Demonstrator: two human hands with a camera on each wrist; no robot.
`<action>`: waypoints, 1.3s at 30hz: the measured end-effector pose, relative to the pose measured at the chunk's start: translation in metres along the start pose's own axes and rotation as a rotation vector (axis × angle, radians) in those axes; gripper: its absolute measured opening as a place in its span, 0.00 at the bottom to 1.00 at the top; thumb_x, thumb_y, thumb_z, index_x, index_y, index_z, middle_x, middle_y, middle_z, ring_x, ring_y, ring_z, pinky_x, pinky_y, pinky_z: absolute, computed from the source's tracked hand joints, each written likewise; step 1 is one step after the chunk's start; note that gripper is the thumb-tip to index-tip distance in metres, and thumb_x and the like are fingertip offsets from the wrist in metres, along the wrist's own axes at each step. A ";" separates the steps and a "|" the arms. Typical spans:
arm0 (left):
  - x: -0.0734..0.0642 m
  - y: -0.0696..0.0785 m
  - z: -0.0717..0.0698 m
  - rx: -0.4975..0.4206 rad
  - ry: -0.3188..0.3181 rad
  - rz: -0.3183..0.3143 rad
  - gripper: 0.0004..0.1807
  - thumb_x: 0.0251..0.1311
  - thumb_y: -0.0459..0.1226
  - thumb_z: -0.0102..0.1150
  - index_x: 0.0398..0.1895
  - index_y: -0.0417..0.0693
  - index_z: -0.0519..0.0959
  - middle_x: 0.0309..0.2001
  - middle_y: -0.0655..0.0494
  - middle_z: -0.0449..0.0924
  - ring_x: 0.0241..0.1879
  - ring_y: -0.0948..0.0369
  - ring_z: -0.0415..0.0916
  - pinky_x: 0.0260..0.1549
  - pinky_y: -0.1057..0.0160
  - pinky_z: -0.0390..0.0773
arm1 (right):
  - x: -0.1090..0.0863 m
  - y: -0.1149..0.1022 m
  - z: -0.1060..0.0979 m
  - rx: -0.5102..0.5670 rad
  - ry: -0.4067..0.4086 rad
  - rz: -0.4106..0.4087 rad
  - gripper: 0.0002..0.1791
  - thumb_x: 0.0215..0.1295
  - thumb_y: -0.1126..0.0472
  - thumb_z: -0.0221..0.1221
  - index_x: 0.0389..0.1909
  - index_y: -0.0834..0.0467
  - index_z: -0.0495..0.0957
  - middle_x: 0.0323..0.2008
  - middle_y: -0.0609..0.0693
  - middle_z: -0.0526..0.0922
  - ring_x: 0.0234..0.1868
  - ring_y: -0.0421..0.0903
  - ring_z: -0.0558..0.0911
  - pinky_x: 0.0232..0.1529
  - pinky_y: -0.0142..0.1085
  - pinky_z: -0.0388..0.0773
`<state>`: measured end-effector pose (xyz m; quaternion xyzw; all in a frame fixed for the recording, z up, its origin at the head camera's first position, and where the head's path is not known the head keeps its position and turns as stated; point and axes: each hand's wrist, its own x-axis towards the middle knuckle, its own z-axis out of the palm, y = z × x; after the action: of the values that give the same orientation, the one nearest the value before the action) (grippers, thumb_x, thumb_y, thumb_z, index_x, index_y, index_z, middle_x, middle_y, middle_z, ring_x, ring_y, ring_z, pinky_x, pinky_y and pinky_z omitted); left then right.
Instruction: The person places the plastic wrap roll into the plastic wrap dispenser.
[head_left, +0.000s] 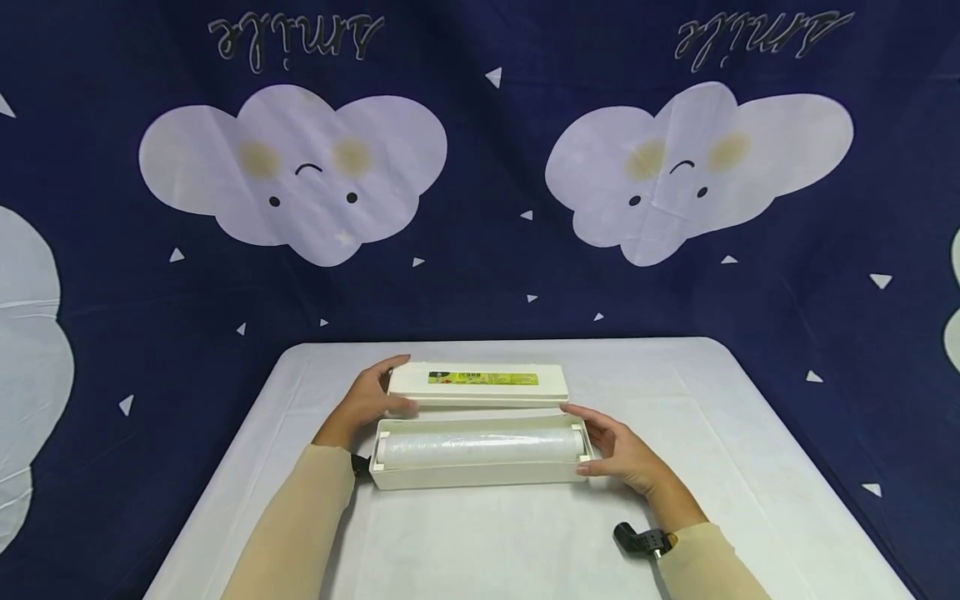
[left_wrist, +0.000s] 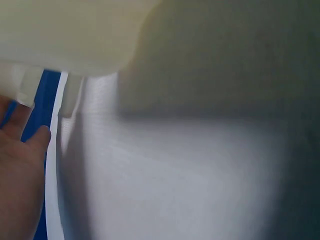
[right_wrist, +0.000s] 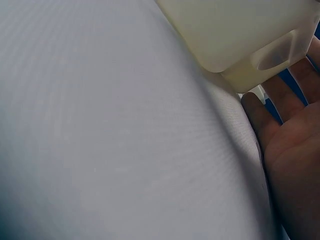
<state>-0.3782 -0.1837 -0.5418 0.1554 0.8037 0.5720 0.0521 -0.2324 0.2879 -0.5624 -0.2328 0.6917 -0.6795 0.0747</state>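
Note:
A long white plastic box (head_left: 480,477) lies lengthwise across the table, its top uncovered. Inside it sits a roll of cling film (head_left: 480,447). Just behind the box is its white lid (head_left: 408,380), with a green and yellow label (head_left: 483,378) facing up. My left hand (head_left: 367,397) grips the lid's left end, thumb at the front and fingers at the back. The right hand (head_left: 626,454) holds the box's right end between thumb and fingers. In the right wrist view, the box's end wall (right_wrist: 272,57) has an oval recess beside the fingers.
A white cloth (head_left: 480,550) covers the table, whose far edge runs just behind the lid. Beyond hangs a dark blue curtain (head_left: 495,167) printed with clouds. A black strap with a camera (head_left: 641,539) is on the right wrist.

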 end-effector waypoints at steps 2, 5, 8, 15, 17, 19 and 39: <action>0.000 0.001 0.000 -0.035 0.003 0.008 0.59 0.36 0.27 0.88 0.78 0.43 0.68 0.61 0.41 0.81 0.54 0.49 0.80 0.57 0.56 0.78 | 0.000 0.000 0.000 0.002 0.002 0.000 0.55 0.48 0.78 0.77 0.79 0.69 0.60 0.77 0.67 0.61 0.77 0.65 0.59 0.69 0.36 0.69; 0.000 0.002 0.001 -0.078 0.009 0.011 0.58 0.37 0.25 0.87 0.78 0.42 0.68 0.65 0.39 0.78 0.58 0.46 0.79 0.59 0.56 0.77 | 0.000 0.001 0.001 0.001 0.009 0.005 0.55 0.48 0.78 0.77 0.79 0.69 0.61 0.77 0.67 0.61 0.77 0.64 0.59 0.69 0.36 0.69; 0.000 0.003 0.001 -0.099 0.019 0.016 0.57 0.36 0.24 0.87 0.77 0.41 0.70 0.70 0.42 0.75 0.64 0.46 0.75 0.63 0.54 0.74 | 0.000 0.001 0.001 0.000 0.014 0.003 0.55 0.48 0.78 0.77 0.79 0.69 0.61 0.78 0.67 0.61 0.77 0.65 0.59 0.69 0.36 0.68; -0.002 0.003 0.001 -0.130 0.041 0.055 0.53 0.35 0.24 0.88 0.72 0.36 0.74 0.75 0.48 0.69 0.75 0.51 0.62 0.72 0.55 0.63 | -0.001 0.001 0.002 -0.003 0.016 -0.027 0.54 0.50 0.78 0.76 0.79 0.70 0.59 0.78 0.68 0.59 0.77 0.66 0.58 0.69 0.35 0.68; -0.003 0.002 0.000 -0.148 0.051 0.064 0.52 0.35 0.23 0.88 0.71 0.34 0.75 0.75 0.48 0.69 0.77 0.54 0.58 0.73 0.59 0.59 | -0.002 0.001 0.003 -0.006 0.015 -0.032 0.54 0.50 0.78 0.75 0.79 0.70 0.59 0.78 0.68 0.59 0.78 0.65 0.58 0.69 0.35 0.68; -0.004 0.001 -0.001 -0.164 0.062 0.076 0.50 0.35 0.23 0.87 0.70 0.33 0.75 0.75 0.48 0.69 0.78 0.56 0.57 0.74 0.61 0.57 | -0.002 0.002 0.003 -0.009 0.015 -0.035 0.54 0.51 0.78 0.75 0.79 0.70 0.59 0.78 0.68 0.58 0.78 0.63 0.58 0.69 0.35 0.67; -0.014 0.009 -0.008 -0.210 0.176 0.123 0.40 0.36 0.20 0.85 0.60 0.31 0.81 0.72 0.44 0.73 0.76 0.53 0.61 0.70 0.71 0.58 | -0.003 0.002 0.004 -0.009 0.015 -0.045 0.54 0.52 0.78 0.75 0.80 0.68 0.59 0.78 0.68 0.59 0.78 0.58 0.60 0.70 0.35 0.66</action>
<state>-0.3653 -0.1931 -0.5318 0.1473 0.7300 0.6663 -0.0380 -0.2287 0.2858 -0.5653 -0.2438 0.6900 -0.6794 0.0530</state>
